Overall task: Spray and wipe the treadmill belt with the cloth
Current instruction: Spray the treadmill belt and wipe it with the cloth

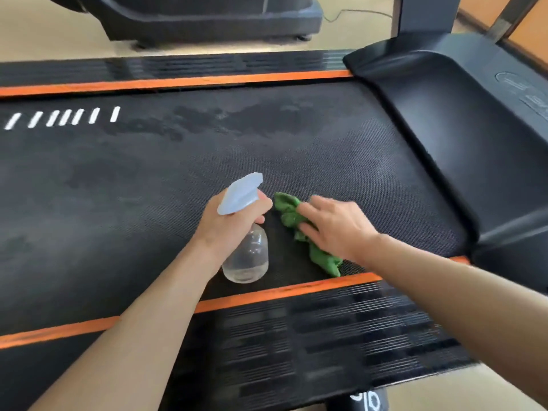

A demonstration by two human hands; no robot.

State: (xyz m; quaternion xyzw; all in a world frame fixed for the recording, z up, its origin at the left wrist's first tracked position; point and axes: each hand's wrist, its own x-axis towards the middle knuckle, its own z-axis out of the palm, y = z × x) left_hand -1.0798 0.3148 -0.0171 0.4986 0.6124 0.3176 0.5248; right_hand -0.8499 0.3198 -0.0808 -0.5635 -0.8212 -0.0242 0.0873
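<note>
The black treadmill belt (178, 179) runs across the view, with darker damp patches toward its far side. My left hand (228, 221) grips the neck of a clear spray bottle (247, 256) with a pale blue trigger head, held just above the belt's near part. Right beside it, a crumpled green cloth (289, 213) lies on the belt. My right hand (338, 225) rests on the cloth with fingers spread, covering its middle; cloth ends stick out at both sides.
Orange stripes (267, 293) and ribbed black side rails (326, 336) border the belt near and far. The treadmill's black motor hood (462, 120) rises at the right. Another machine's base (207, 19) stands beyond on the beige floor. White dashes (62, 117) mark the belt's left.
</note>
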